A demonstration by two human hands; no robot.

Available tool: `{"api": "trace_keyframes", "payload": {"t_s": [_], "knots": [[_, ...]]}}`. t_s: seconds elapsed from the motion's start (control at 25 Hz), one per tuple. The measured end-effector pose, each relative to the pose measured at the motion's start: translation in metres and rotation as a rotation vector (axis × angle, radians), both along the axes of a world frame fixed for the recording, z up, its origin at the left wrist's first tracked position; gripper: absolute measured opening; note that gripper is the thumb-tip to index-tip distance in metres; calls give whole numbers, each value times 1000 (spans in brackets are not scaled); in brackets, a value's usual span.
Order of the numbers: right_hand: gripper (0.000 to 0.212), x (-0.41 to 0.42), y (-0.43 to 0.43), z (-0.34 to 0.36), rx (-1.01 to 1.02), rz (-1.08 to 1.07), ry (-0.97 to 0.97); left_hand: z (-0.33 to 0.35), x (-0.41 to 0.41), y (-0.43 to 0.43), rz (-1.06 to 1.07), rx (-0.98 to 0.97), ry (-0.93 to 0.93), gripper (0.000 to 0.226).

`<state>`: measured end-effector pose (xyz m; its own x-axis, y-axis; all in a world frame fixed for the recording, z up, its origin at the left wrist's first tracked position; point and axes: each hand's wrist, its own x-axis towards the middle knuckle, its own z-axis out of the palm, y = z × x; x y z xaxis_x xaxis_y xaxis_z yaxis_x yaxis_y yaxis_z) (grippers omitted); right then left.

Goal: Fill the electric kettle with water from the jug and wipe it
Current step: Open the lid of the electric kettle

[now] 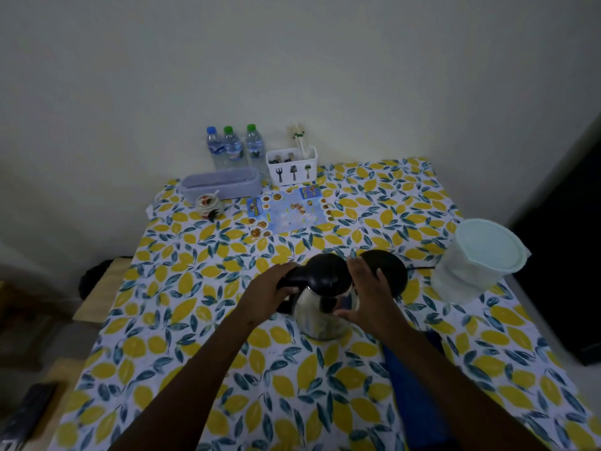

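A steel electric kettle [320, 312] with a black lid and black handle stands on the lemon-print tablecloth [195, 288] in the middle of the table. My left hand [271, 292] is closed around the kettle's handle on its left side. My right hand [369, 294] lies against the kettle's right side, fingers spread over the body. The kettle's round black base [392, 271] sits just behind and to the right, partly hidden by my right hand. A translucent plastic jug [474, 262] with a pale lid stands at the right edge. A blue cloth [413, 395] lies under my right forearm.
Three water bottles [232, 148] stand against the back wall beside a white cutlery holder [291, 166]. A lilac oblong container [222, 184], a small jar [209, 206] and a printed leaflet [289, 211] lie at the back. A black cord [421, 269] runs right from the base.
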<state>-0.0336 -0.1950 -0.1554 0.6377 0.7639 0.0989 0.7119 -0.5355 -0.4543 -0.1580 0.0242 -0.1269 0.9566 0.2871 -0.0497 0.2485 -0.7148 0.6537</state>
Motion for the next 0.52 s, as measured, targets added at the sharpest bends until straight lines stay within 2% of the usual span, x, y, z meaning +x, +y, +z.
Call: {"api": "trace_keyframes", "payload": {"t_s": [0.16,0.24,0.44,0.52], "knots": [[112,-24,6,-17,-141,3,-37,-12,-27,4,22,-42,48,51],[110,-32,5,-22,-143,-17,-52,-17,-35,2,36,-69,55,48],[102,-40,0,-28,-149,-37,-60,-14,-36,-21,78,-85,-74,45],[101,-39,-1,-29,-133,-35,-39,1,-24,-39,116,-10,-106,49]]}}
